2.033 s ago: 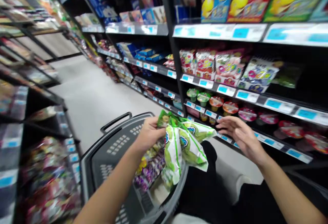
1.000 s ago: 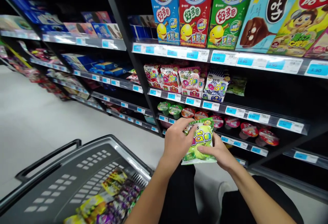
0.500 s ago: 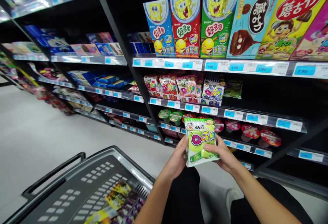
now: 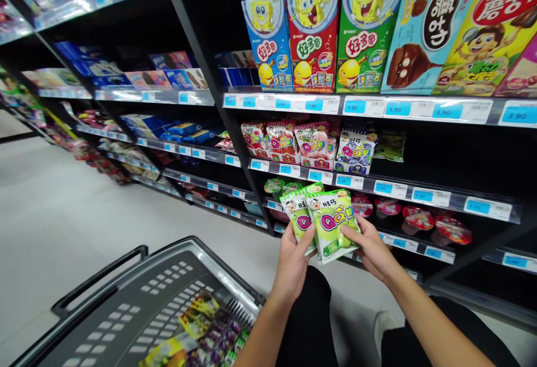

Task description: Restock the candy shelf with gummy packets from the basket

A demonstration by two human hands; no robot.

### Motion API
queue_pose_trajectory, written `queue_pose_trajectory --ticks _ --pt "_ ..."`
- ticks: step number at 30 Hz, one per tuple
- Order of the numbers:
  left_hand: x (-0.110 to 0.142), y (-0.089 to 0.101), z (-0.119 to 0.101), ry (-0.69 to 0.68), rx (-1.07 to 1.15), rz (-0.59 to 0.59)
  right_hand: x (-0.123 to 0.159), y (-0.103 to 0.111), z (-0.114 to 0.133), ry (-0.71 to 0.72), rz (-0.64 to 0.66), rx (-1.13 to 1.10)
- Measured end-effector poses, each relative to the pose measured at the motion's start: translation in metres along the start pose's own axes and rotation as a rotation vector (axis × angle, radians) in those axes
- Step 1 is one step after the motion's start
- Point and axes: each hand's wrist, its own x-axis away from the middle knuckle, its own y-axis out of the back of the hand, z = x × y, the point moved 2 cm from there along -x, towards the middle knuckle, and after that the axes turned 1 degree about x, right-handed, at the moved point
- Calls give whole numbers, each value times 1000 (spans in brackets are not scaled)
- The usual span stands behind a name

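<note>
Packets [image 4: 322, 216] overlap as we hold them, left grip [image 4: 293, 255] clamped on the rear one [image 4: 297, 210], right grip [image 4: 375, 248] on the front one [image 4: 333, 230].

"旺仔" and "QQ糖" stand on the front green bag [image 4: 329, 216], and the rear green bag [image 4: 296, 208], partly covered, shows "旺" and a "Q"; the pink bag [image 4: 312, 146] and blue-and-white bag [image 4: 356, 151] on the shelf also read "旺仔 QQ糖". "好多鱼" is printed on the blue box [image 4: 268, 42], red box [image 4: 312, 37] and green box [image 4: 367, 37], and "蘑古力" on the light-blue box [image 4: 432, 31]. The upper shelf's price tags [image 4: 353, 108] read "3.90", while several lower tags [image 4: 388, 188] read "3.50".
</note>
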Motion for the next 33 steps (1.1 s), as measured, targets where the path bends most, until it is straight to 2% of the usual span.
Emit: queue_pose_trajectory --ticks 6,18,26,33 --pt "-2 7 1 -5 -7 -3 -1 4 -4 6 -91 -33" --pt "-1 9 -7 46 118 -11 -6 7 -9 76 -218 -161" --pt "0 8 -7 64 126 0 -6 12 -9 146 -244 -180" --pt "1 8 -3 90 101 12 -3 7 -8 189 -239 -164"
